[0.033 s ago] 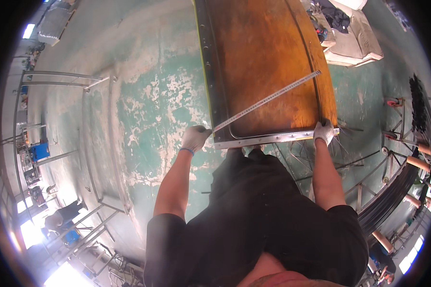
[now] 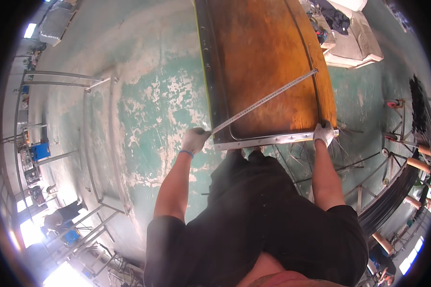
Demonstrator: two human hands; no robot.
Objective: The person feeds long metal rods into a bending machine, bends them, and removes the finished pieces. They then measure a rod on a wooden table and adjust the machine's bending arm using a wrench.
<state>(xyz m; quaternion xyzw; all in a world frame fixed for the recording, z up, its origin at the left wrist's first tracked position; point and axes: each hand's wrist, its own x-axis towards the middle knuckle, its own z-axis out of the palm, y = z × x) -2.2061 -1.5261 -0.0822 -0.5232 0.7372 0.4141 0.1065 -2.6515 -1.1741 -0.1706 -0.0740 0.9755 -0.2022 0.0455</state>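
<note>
A wide worktable with a worn orange-brown top (image 2: 273,52) stands in front of me. My left hand (image 2: 194,139), in a pale work glove, is closed on the near end of a tape measure blade (image 2: 258,103) at the table's left edge. That blade slants across the top to the far right. A thin black strip (image 2: 315,91) outlines a rounded rectangle on the tabletop. At the near right corner, my gloved right hand (image 2: 323,133) is closed over the strip, its fingertips against it. What lies under the palm is hidden.
A metal rail with holes (image 2: 261,141) edges the table's near side. Beyond its right side stands a pale padded seat (image 2: 357,43) with dark cloth on it. Metal frames (image 2: 88,86) stand left; a rack with long black strips (image 2: 390,196) stands right. Thin rods lie on the floor.
The tape blade has shifted slightly to the left, its far end now nearer the black strip. Both hands stay in nearly the same places.
</note>
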